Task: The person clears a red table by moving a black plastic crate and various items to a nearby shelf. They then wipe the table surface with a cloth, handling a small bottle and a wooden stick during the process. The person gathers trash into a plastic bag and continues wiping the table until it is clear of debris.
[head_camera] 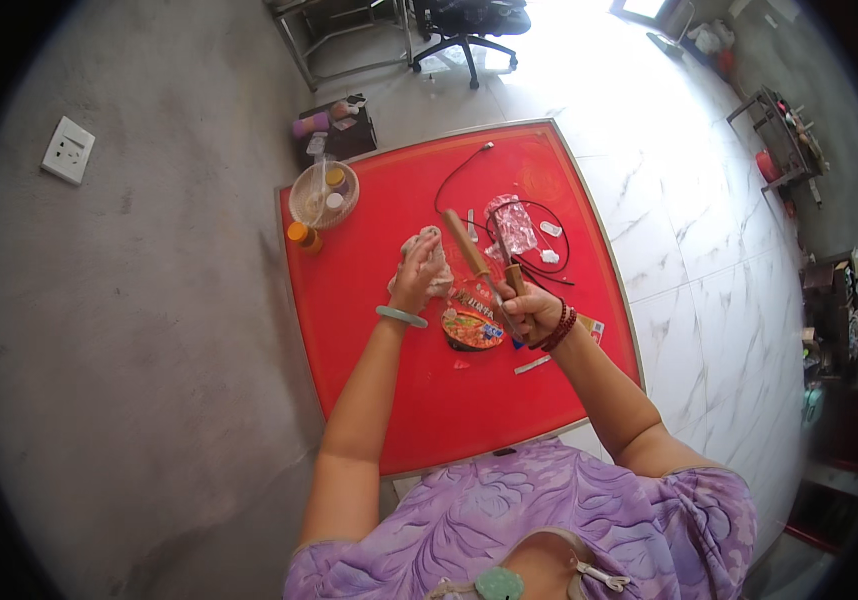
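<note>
My right hand (531,313) is closed around two tools with wooden handles. One wooden handle (466,244) points up and away, its metal part running back into my fist; the other tool shows its handle (515,279) at my fingers and a dark narrow blade (502,238) beyond. My left hand (415,279) lies over a crumpled pale cloth (440,279), fingers extended; whether it grips the cloth is hidden. Between my hands a printed instant-noodle wrapper (472,330) lies on the red table (429,420).
A woven basket (354,202) with jars stands at the table's far left, beside an orange-lidded jar (304,236). A black cable (438,196), pink-looking clear plastic packaging (513,225) and a white strip (532,365) lie on the table. A grey wall (173,300) borders the left side.
</note>
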